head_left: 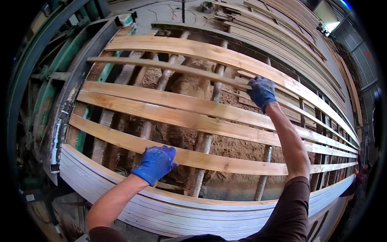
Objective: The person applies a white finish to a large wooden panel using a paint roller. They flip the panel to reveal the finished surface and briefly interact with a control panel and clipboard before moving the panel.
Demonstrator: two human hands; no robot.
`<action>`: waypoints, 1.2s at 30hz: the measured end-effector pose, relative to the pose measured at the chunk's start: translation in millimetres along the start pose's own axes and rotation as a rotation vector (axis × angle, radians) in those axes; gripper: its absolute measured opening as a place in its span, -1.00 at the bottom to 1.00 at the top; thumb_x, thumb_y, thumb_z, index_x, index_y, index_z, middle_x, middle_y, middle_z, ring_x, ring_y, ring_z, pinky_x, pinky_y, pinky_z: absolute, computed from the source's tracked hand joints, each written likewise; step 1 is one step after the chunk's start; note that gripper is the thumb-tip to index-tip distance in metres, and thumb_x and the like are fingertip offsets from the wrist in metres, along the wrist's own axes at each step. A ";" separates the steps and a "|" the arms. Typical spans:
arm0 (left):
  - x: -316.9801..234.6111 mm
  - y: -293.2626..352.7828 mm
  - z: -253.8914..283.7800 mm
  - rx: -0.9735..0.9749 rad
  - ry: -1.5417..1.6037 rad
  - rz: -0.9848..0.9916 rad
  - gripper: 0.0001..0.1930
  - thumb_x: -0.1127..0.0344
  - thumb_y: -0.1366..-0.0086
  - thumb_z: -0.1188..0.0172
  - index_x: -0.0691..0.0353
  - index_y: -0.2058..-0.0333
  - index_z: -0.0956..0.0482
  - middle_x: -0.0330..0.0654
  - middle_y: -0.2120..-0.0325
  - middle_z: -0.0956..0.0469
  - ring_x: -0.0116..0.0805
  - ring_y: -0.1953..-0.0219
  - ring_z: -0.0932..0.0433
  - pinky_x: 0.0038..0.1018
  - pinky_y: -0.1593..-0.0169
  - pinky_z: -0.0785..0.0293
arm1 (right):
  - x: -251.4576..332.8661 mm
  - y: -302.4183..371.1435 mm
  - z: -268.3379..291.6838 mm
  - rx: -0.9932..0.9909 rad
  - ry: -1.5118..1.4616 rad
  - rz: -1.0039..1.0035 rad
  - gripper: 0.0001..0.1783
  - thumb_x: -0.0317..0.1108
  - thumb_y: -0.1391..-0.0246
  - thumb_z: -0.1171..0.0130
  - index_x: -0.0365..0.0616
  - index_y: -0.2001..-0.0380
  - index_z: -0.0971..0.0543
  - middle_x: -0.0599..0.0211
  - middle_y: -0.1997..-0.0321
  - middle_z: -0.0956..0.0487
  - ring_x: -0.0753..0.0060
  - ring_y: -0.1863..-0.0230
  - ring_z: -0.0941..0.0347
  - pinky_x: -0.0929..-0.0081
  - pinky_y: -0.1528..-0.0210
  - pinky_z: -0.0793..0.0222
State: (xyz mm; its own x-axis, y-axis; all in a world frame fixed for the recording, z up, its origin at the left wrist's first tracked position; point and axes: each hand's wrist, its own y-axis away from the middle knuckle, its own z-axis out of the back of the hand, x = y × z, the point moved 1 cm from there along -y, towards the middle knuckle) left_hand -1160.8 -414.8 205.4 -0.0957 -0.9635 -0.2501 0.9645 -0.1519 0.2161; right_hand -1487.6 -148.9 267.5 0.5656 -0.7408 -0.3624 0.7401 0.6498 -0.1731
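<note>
My right hand point(262, 92), in a blue work glove, is closed around a narrow wooden board point(169, 69) that is tilted up on its edge and slightly blurred. Nearer to me, my left hand point(156, 163), gloved in the same blue, has its fingers curled over a flat wooden board point(225, 164). Two more flat boards point(181, 117) lie side by side between my hands. Beyond the right hand lies another wide board point(201, 50). Metal rollers point(199, 177) run crosswise under all of them.
A stack of boards with pale painted edges point(161, 209) runs along my side. Green and grey machinery point(60, 80) stands at the left. Long timber piles point(278, 44) lie on the far floor. Sawdust point(229, 149) fills the space below the rollers. Another person point(360, 173) is at the far right end.
</note>
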 end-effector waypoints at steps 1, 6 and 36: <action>-1.1 0.1 2.7 -0.015 -0.009 -0.005 -0.62 -0.02 -0.11 -0.29 0.15 0.28 -0.48 -0.07 0.39 -0.54 -0.03 0.36 -0.59 -0.10 0.31 -0.40 | 1.7 2.0 -5.6 0.116 -0.028 -0.176 -0.75 -0.04 0.00 -0.19 0.11 0.33 -0.66 0.20 0.38 -0.64 0.15 0.27 -0.59 0.15 0.26 -0.45; 0.3 12.4 -2.4 -0.122 -0.037 -0.014 -0.68 0.04 -0.13 -0.27 0.14 0.30 -0.47 -0.08 0.41 -0.53 -0.03 0.40 -0.57 -0.08 0.35 -0.35 | 47.3 67.4 12.6 0.002 -0.558 0.017 -0.71 -0.06 -0.10 -0.13 -0.06 0.41 -0.57 0.08 0.44 -0.60 -0.03 0.39 -0.54 0.08 0.30 -0.42; 22.3 196.2 72.0 -0.361 0.023 0.154 -0.47 -0.06 -0.17 -0.27 0.12 -0.03 -0.51 -0.09 0.09 -0.56 -0.10 0.08 -0.54 -0.14 -0.03 -0.38 | 48.3 61.3 -53.4 0.170 -0.721 -0.160 -0.71 -0.18 -0.12 -0.20 -0.19 0.25 -0.53 0.09 0.36 -0.62 0.05 0.35 -0.57 0.18 0.27 -0.45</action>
State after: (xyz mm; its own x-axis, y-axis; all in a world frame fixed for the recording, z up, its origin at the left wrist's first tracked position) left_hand -991.4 -481.9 310.2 0.0588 -0.9632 -0.2623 0.9921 0.0855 -0.0917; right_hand -1434.3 -135.7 190.5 0.5007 -0.7897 0.3545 0.8462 0.5327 -0.0084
